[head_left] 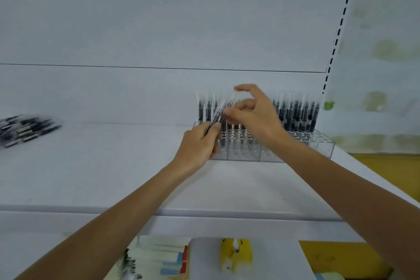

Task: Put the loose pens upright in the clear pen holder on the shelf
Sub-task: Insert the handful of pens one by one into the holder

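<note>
Nearest, below the shelf (91,184), lie a yellow packet (236,254) and some blurred cards. On the shelf, the left hand (200,141) has its fingers curled round a small bundle of pens (216,118), holding them tilted just in front of the pen holder (322,145). The right hand (252,116) meets the bundle's upper end and seems to pinch one pen between thumb and fingers, the forefinger lifted free, though blur hides the exact grip. Behind, the clear holder already carries standing pens (295,113) in its back rows, with open holes towards the front right. A heap of loose pens (25,129) waits well apart at the far left. I judge each pen light, stiff and smooth-barrelled, so apt to slip or roll. It is best pinched high on the barrel, leaving the lower end free to find a hole. The holder looks light and brittle, so a gentle, straight push seems wise.
</note>
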Action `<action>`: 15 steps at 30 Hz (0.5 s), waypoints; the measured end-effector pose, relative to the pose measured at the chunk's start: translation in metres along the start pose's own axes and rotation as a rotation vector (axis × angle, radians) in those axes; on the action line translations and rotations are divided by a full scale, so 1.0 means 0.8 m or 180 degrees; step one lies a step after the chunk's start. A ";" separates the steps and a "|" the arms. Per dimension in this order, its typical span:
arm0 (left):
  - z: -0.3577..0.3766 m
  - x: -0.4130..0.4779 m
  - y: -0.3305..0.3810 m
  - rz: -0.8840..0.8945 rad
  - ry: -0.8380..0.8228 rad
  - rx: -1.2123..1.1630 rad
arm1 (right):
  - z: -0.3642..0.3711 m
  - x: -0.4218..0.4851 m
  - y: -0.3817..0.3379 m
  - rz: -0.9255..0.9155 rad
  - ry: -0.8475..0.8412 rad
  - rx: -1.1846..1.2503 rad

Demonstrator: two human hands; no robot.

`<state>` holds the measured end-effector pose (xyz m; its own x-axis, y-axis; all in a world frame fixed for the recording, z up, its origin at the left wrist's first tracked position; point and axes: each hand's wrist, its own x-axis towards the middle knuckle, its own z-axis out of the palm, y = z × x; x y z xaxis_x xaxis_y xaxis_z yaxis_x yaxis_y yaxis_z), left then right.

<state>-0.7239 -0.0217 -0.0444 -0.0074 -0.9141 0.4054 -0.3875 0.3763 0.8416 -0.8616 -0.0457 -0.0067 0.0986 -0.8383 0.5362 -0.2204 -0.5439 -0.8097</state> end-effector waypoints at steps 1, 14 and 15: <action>-0.004 0.000 -0.001 -0.0026 0.0009 -0.0001 | -0.006 0.005 -0.007 -0.0038 0.0128 0.0015; -0.018 -0.007 -0.022 -0.0171 0.0117 0.0404 | -0.029 0.050 0.022 -0.1145 0.0550 -0.1413; -0.017 -0.007 -0.023 -0.0162 0.0121 0.0428 | -0.029 0.051 0.022 -0.1133 0.0554 -0.1399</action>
<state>-0.7040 -0.0211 -0.0574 0.0493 -0.9242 0.3786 -0.5066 0.3036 0.8070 -0.8839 -0.0886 0.0065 0.0877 -0.5684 0.8181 -0.5880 -0.6924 -0.4181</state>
